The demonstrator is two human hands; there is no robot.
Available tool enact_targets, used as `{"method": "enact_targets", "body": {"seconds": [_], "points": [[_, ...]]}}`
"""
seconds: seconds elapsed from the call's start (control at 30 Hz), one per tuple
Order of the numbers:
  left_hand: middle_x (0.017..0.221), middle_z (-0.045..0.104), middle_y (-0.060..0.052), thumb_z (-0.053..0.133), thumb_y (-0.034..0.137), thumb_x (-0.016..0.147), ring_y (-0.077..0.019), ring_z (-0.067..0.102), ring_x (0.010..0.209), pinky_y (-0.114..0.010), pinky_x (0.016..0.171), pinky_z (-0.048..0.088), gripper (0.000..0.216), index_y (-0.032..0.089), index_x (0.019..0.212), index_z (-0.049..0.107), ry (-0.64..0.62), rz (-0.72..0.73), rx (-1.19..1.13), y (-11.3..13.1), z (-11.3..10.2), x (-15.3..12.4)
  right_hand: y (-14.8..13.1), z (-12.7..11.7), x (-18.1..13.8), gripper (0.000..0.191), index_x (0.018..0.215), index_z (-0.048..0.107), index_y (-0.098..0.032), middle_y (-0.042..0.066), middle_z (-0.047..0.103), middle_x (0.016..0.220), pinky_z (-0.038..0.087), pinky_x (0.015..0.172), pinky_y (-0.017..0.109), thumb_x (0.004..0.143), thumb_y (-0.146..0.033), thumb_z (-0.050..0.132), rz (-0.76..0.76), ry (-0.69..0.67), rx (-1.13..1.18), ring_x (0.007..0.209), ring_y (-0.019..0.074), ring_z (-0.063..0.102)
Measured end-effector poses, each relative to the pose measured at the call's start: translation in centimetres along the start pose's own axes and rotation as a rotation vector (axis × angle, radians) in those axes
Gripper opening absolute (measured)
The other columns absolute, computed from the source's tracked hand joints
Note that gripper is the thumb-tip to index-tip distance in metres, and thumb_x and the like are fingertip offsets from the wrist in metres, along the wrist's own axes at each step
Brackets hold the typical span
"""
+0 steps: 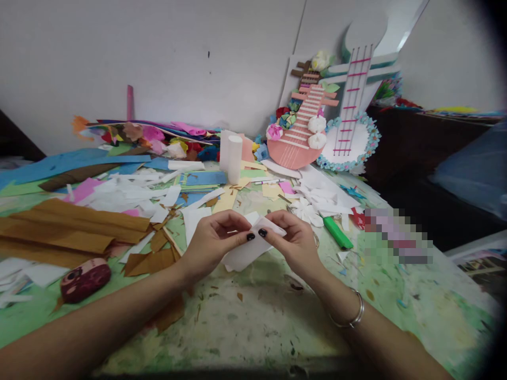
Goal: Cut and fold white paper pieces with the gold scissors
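Note:
My left hand (214, 240) and my right hand (293, 237) meet over the middle of the table, both pinched on one small piece of white paper (247, 250). The paper is folded and hangs down between the thumbs, just above the stained green tabletop (253, 316). A silver bangle (352, 316) sits on my right wrist.
Brown crepe paper (67, 227) lies at the left, with a dark red pouch (85, 279) near it. A green-handled cutter (336, 232), white paper flowers (307, 211), a white roll (233, 158) and paper guitars (309, 126) against the wall stand beyond my hands. Coloured scraps cover the back.

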State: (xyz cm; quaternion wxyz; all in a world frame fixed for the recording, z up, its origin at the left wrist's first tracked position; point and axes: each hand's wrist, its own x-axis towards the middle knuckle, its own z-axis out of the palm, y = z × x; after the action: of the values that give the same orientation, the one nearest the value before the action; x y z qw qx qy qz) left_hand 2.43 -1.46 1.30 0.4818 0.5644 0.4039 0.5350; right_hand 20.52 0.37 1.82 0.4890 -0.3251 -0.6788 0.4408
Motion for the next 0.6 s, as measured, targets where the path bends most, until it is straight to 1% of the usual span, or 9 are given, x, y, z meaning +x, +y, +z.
{"method": "enact_targets", "body": {"seconds": [0.13, 0.27, 0.43, 0.6], "points": [[0.078, 0.065, -0.002, 0.074, 0.028, 0.069, -0.0136, 0.062, 0.073, -0.024, 0.066, 0.051, 0.019, 0.016, 0.08, 0.064, -0.018, -0.02, -0.06, -0.15, 0.13, -0.12, -0.27, 0.01, -0.01, 0.014, 0.076, 0.062, -0.019, 0.001, 0.06, 0.07, 0.042, 0.055, 0.024, 0.079, -0.032, 0.064, -0.032, 0.01, -0.109, 0.062, 0.0127, 0.052], [0.08, 0.065, -0.003, 0.071, 0.029, 0.073, -0.013, 0.06, 0.076, -0.022, 0.067, 0.05, 0.02, 0.017, 0.088, 0.064, -0.068, -0.028, -0.083, 0.26, 0.34, -0.25, -0.63, 0.14, -0.08, 0.018, 0.07, 0.06, -0.018, -0.001, 0.054, 0.062, 0.037, 0.052, 0.022, 0.08, -0.032, 0.061, -0.024, -0.022, -0.14, 0.056, 0.0104, 0.047], [0.074, 0.063, -0.001, 0.068, 0.029, 0.076, -0.011, 0.058, 0.07, -0.02, 0.064, 0.047, 0.012, 0.016, 0.077, 0.066, -0.085, 0.008, -0.032, 0.67, 0.41, -0.24, -0.86, 0.35, -0.12, 0.019, 0.066, 0.058, -0.017, -0.002, 0.051, 0.059, 0.033, 0.048, 0.021, 0.079, -0.03, 0.061, 0.011, -0.078, -0.157, 0.054, 0.0091, 0.043], [0.07, 0.063, -0.001, 0.067, 0.028, 0.076, -0.0104, 0.056, 0.067, -0.02, 0.062, 0.046, 0.012, 0.016, 0.075, 0.067, -0.085, 0.016, -0.008, 0.69, 0.29, -0.12, -0.69, 0.38, -0.2, 0.018, 0.067, 0.059, -0.016, -0.001, 0.052, 0.058, 0.031, 0.048, 0.021, 0.078, -0.03, 0.061, 0.037, -0.099, -0.163, 0.053, 0.009, 0.042]]}}
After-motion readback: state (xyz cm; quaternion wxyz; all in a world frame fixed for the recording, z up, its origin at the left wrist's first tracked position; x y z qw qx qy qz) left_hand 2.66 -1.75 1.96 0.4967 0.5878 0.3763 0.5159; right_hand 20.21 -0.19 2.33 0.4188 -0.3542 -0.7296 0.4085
